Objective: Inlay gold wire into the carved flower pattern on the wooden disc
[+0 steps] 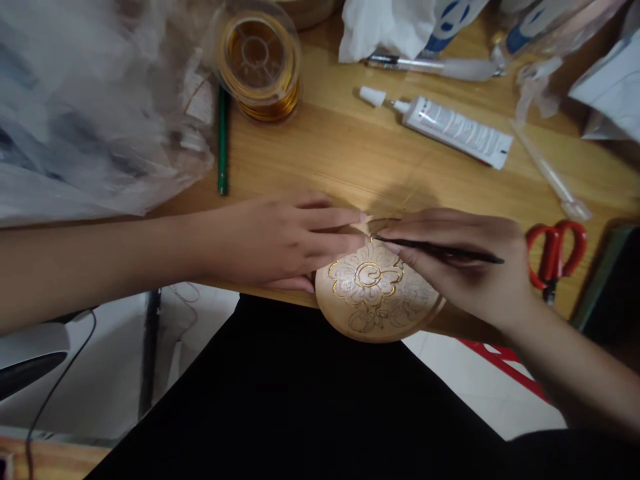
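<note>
A round wooden board [345,320] lies at the table's front edge, with a flower pattern drawn in dark lines. Gold wire [395,288] follows the outline of the large flower and curls into a spiral at its centre. My left hand [280,240] holds the board at its upper left, fingers stretched over the rim and thumb against the side. Pinched like a pen in my right hand [465,260] is a slim black pair of tweezers [440,249]. Its tip touches a short bit of gold wire at the flower's top, close to my left fingertips.
A spool of gold wire [265,110] stands at the back beside a green pencil [223,143]. Further right lie an uncapped glue tube [457,130], its white cap [373,97], a pen [405,63], a clear dropper [550,173] and red-handled scissors [550,257]. Plastic bags [100,113] cover the left side.
</note>
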